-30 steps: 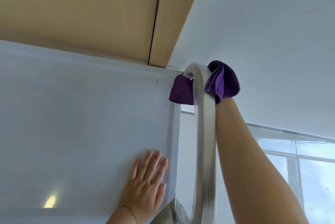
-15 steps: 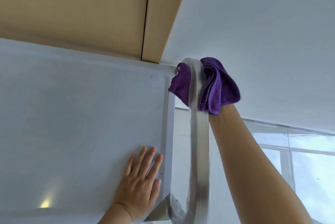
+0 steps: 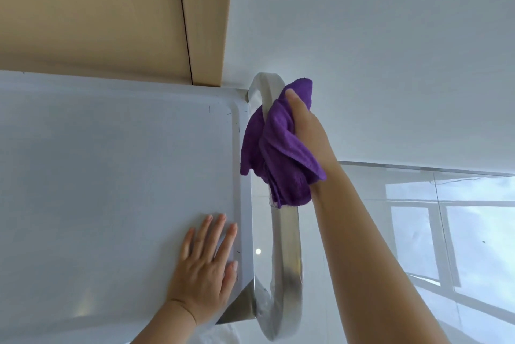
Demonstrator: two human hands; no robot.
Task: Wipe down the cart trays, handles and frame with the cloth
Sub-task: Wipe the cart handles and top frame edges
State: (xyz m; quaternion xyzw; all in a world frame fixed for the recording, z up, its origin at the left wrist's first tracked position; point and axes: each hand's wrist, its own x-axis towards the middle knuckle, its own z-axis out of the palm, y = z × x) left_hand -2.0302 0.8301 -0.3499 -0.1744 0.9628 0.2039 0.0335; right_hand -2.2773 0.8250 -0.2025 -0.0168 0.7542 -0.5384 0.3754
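Right hand (image 3: 306,132) is up on the handle (image 3: 287,246), fingers curled tight around the purple cloth (image 3: 278,154), which is bunched over the metal bar near its far bend. The cloth wraps the bar and hangs off the inner side toward the tray (image 3: 111,176), with a flap draped back against the wrist. Left hand (image 3: 206,274) lies flat on the tray top, fingers spread lightly, close beside the raised edge nearest the handle, holding nothing.
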